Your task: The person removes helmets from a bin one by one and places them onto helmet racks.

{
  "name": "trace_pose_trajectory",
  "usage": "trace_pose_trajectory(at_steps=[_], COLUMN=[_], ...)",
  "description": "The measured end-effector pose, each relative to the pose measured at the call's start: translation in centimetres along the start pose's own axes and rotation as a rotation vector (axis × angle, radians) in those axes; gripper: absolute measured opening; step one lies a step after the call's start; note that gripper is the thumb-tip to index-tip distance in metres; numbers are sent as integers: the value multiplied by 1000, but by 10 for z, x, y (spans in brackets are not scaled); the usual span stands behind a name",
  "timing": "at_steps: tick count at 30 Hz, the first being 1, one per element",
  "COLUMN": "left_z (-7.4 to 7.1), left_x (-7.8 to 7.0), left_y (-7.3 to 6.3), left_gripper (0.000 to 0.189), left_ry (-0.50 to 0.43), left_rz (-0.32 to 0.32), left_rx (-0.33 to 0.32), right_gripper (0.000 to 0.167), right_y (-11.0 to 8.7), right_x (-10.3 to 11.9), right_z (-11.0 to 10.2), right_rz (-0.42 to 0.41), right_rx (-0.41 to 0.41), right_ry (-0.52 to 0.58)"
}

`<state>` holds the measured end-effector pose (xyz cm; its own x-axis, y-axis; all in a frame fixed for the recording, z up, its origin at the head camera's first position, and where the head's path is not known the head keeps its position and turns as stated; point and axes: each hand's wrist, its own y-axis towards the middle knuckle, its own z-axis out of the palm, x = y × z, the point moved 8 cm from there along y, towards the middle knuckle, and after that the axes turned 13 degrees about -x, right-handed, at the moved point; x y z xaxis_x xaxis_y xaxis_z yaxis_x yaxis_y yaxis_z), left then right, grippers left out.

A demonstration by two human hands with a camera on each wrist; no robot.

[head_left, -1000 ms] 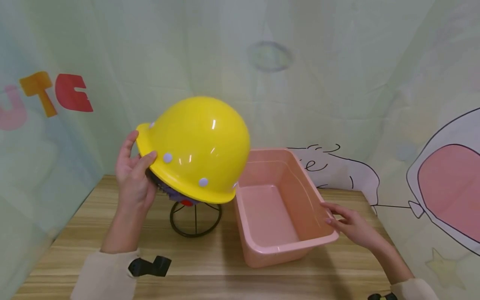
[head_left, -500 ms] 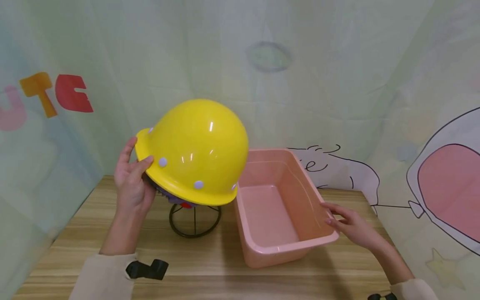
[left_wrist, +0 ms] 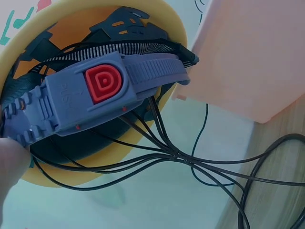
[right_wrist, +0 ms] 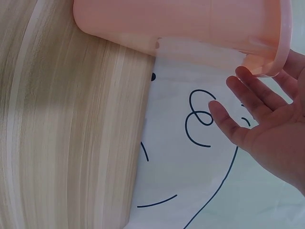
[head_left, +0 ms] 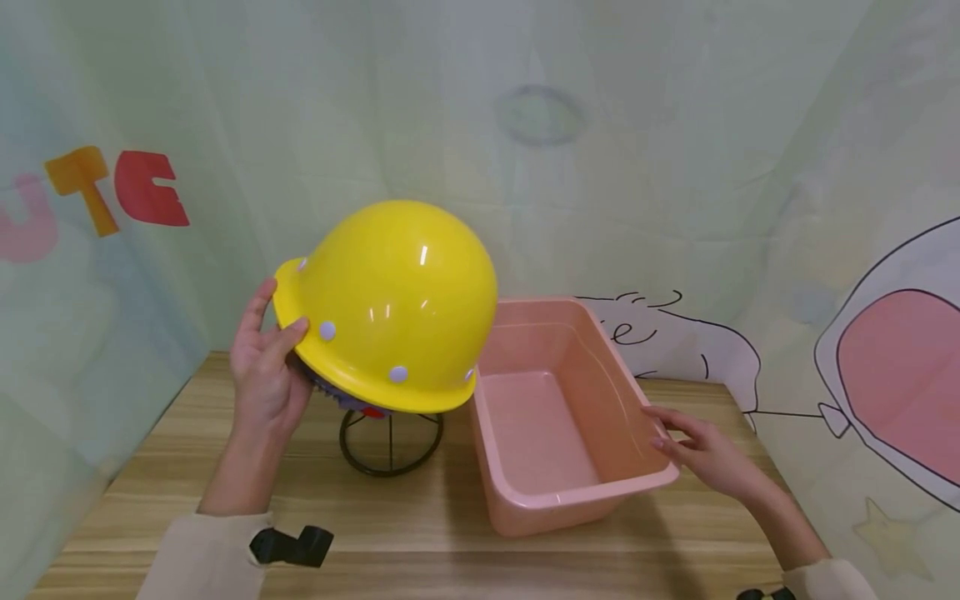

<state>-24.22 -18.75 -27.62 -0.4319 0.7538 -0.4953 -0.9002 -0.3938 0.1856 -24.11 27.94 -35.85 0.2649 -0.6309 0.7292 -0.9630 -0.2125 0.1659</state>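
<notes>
A yellow hard hat (head_left: 405, 292) with white rivets is tilted over a black wire stand (head_left: 390, 450), brim raised at the left. My left hand (head_left: 266, 375) pinches that raised brim between thumb and fingers. In the left wrist view, the hat's underside shows a grey-purple headband adjuster (left_wrist: 71, 100) with a red button (left_wrist: 103, 83), and black wires of the stand (left_wrist: 176, 155) reach up beneath it. To the right stands a pink plastic basin (head_left: 506, 500). My right hand (head_left: 708, 454) holds its right rim, with thumb and index fingertip over the edge and the other fingers outside.
Both things are on a wood-grain table (head_left: 360, 550). A pale printed curtain (head_left: 637, 192) hangs behind and along both sides, with coloured letters at the left and a balloon drawing at the right. The hat's right edge overlaps the basin's left rim in the head view.
The hard hat has come down slightly over the stand, left hand moving with it, mostly in the first half second. The right hand and the basin have stayed put.
</notes>
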Motion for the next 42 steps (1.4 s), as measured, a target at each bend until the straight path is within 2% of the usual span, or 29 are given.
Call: trace_pose_trajectory(at_steps=[7, 14, 21, 31, 42], left_z=[-3, -9, -11, -16, -19], left_x=[1, 1, 0, 1, 3], left_y=[-1, -1, -3, -1, -2], left_gripper=[51, 52, 51, 49, 52], left_ry=[15, -40, -55, -73, -72], left_rz=[-1, -18, -21, -30, -57], left_rx=[10, 8, 31, 30, 48], right_gripper=[47, 46, 47, 48, 48], right_y=[-1, 0, 0, 1, 0], right_x=[0, 1, 0, -1, 0], right_z=[0, 1, 1, 0, -1], right_rz=[-15, -38, -18, 5, -5], right_rx=[-4, -6, 4, 6, 7], right_ry=[0, 7, 16, -1, -10])
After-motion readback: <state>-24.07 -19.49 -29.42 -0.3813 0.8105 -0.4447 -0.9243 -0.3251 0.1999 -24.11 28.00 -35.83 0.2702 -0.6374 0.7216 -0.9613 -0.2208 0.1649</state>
